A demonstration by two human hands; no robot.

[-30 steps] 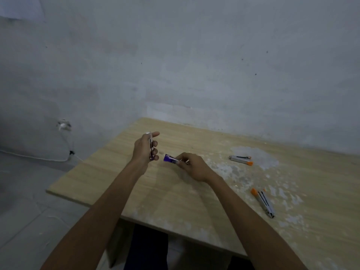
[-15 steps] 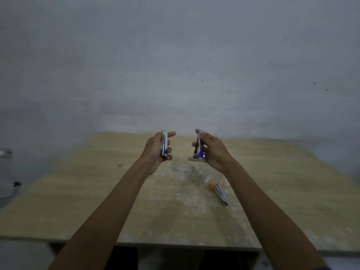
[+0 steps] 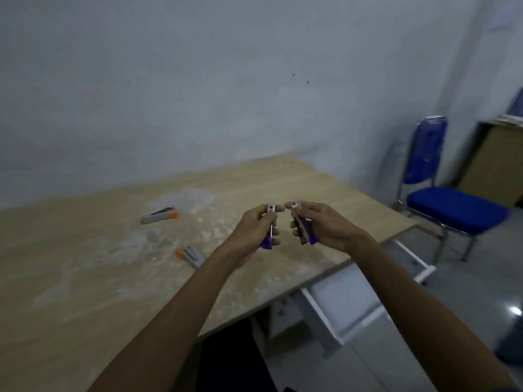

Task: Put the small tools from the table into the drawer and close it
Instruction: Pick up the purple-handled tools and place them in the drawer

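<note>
Grey wall, pale wooden table (image 3: 85, 278). My left hand (image 3: 252, 233) and right hand (image 3: 325, 224) each clamp a purple-tipped metal clipper, centre frame. I'd carry both low over the open white drawer (image 3: 348, 295), lower right, releasing gently. Two orange-tipped clippers (image 3: 160, 215) remain.

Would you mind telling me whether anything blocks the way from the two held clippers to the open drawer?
Nothing visible does. The left hand and right hand hold the purple-tipped clippers above the table's corner; the drawer stands open below, right.
</note>
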